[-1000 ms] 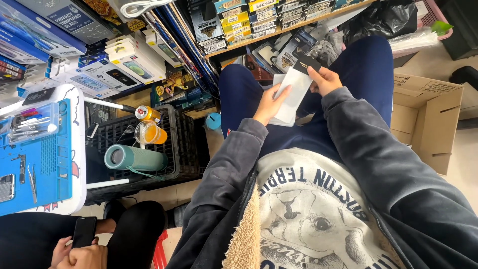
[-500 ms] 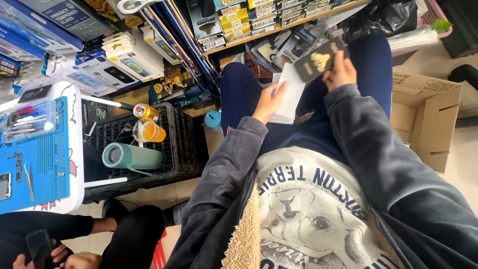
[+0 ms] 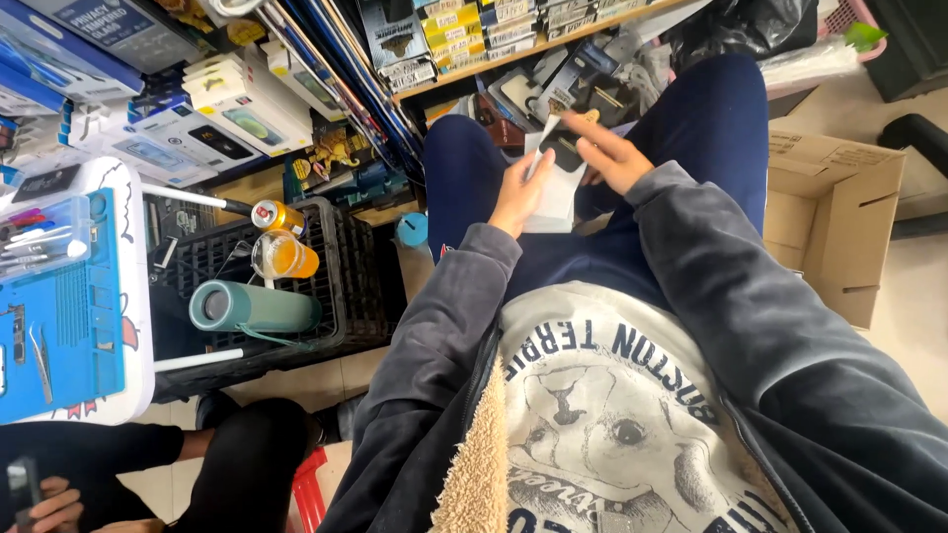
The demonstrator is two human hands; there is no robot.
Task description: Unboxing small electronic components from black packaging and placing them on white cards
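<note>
White flat paper packet [image 3: 555, 188] rests above the lap, between dark-blue trousered knees [image 3: 464, 168]. Left hand [image 3: 521, 192] grips its near edge, steadying it; right hand [image 3: 614, 153] pinches the upper corner, fingers closed on it. Brown cardboard box [image 3: 839, 227] stands just beside.

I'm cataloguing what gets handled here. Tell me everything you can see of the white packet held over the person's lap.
The white packet is a flat, thin, rectangular sleeve, looking like paper or card, plain on the side shown. It stands roughly upright above the dark blue trousers, one top corner peeled up. The left hand grips its left edge; the right hand touches its upper right part, where something dark shows beside the fingers. Its lower right part is hidden.
</note>
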